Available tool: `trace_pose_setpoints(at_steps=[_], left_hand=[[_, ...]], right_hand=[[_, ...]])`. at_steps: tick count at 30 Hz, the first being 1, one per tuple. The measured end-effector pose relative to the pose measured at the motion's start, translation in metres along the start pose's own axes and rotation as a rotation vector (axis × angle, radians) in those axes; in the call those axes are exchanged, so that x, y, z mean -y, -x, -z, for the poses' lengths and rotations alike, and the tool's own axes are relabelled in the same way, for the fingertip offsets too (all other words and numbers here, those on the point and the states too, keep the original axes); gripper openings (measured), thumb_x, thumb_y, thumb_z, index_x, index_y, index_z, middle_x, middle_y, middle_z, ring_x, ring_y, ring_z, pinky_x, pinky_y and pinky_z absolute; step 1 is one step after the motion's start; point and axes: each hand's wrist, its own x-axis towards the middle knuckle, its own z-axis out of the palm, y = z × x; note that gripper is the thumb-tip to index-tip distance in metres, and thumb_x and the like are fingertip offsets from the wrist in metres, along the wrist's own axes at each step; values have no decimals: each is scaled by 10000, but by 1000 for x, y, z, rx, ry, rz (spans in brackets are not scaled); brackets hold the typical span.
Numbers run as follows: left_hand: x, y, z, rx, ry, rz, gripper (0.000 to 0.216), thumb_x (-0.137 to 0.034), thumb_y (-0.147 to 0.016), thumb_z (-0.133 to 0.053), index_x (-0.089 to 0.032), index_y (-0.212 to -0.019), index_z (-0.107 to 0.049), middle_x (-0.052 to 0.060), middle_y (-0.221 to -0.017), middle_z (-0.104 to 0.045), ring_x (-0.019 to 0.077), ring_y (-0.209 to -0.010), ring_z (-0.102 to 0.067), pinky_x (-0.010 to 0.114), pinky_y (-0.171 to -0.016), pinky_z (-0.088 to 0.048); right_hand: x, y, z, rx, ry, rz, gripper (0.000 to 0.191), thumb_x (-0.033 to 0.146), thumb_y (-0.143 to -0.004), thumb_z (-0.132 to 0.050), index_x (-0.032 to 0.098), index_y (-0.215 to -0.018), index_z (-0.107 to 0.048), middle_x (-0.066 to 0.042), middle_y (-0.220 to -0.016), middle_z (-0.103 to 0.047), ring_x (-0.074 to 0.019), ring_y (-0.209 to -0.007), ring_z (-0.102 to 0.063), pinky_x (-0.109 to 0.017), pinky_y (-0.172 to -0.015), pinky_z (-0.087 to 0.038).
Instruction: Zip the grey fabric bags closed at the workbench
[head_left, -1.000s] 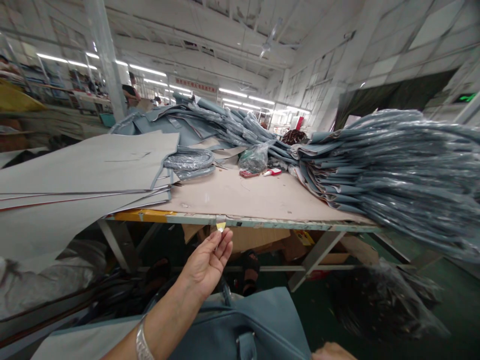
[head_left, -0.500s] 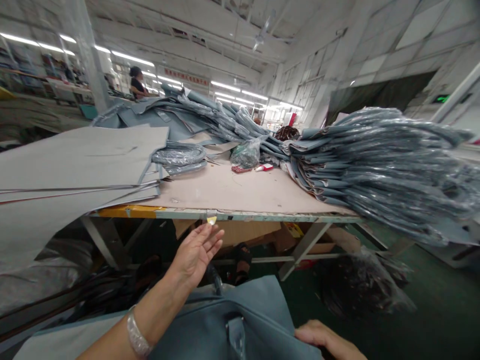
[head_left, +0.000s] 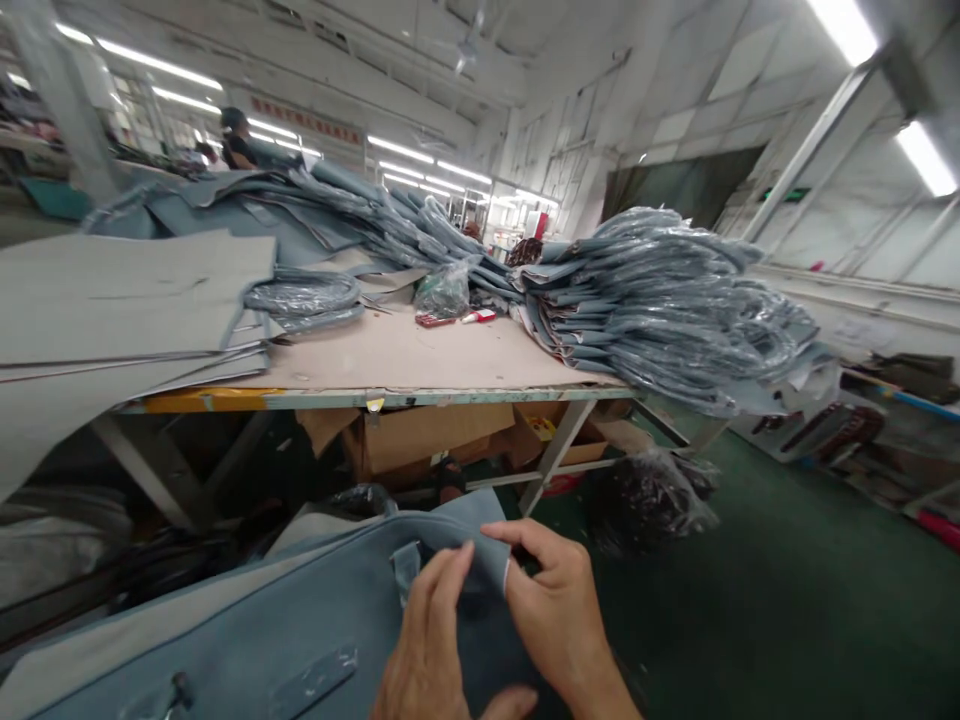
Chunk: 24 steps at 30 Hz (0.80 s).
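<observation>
Across my lap lies a blue-grey leather bag piece (head_left: 247, 620) with a strap loop (head_left: 406, 568) and a plastic-covered patch (head_left: 315, 685) on it. My right hand (head_left: 559, 590) pinches the upper right edge of this piece between thumb and fingers. Just left of it, my left hand (head_left: 435, 630) rests against the leather, fingers stretched and thumb apart; nothing shows in its grasp. What lies beneath the left palm is hidden.
Ahead stands a table (head_left: 360, 350) with a yellow-marked tab (head_left: 375, 405) on its front edge. Grey-backed sheets (head_left: 135, 290) overhang its left side; plastic-wrapped handles (head_left: 660, 300) are piled at right. Beneath are cardboard boxes (head_left: 435, 440). A person (head_left: 238, 140) is far back.
My left hand has come back from the tab at the table edge to the leather beside my right hand. The bag piece shows more at lower left, and the view has turned right.
</observation>
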Motion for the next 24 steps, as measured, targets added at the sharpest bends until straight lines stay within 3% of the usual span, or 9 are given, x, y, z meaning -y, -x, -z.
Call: trace_pose_setpoints(at_steps=[3,9,14,17,20,24], left_hand=[[3,-2,-3,-85,-80,-29,1081,-127,-587,-770,-267,-1499,-207,168,-1441,-396,380,-1351,-445,582,-1057,-491],[-2,-1,-1,-239,6,-2,761,-218,-714,-704,-250,-1388,-351,117,-1359,-481,314,-1283,-493,592,-1080,-457],[10,-5,0,-231,214,71,434,-247,-875,-544,-282,-1294,-437,68,-1291,-497,261,-1229,-510,613,-1081,-428],[17,-6,-2,-194,295,101,412,-233,-883,-498,-293,-1289,-465,54,-1308,-498,257,-1238,-506,619,-1108,-390],[21,-8,-3,-172,344,170,382,-291,-897,-485,-268,-1278,-496,65,-1283,-535,268,-1210,-532,622,-1113,-375],[18,-15,-2,-156,393,289,435,-458,-906,-506,-223,-1273,-513,105,-1297,-558,303,-1224,-528,622,-1115,-362]], right_hand=[[18,2,-7,19,20,74,312,138,-752,-525,230,-867,-799,8,-772,-737,-140,-673,-672,-211,-644,-484],[29,7,-14,221,-134,-159,353,168,-729,-545,208,-970,-800,-16,-860,-761,-193,-751,-700,-253,-662,-530],[15,17,-16,274,-206,-141,530,123,-648,-552,154,-1143,-737,-47,-1015,-747,-216,-880,-697,-312,-818,-557],[7,22,-12,275,-236,-111,596,126,-677,-596,147,-1271,-647,-62,-1104,-718,-215,-944,-690,-335,-885,-550],[0,23,-1,369,-256,-129,653,125,-707,-673,156,-1352,-577,-65,-1164,-690,-206,-1004,-678,-334,-939,-531],[-7,19,17,423,-56,-97,684,109,-675,-795,179,-1330,-608,-55,-1189,-659,-209,-1042,-639,-321,-937,-504]])
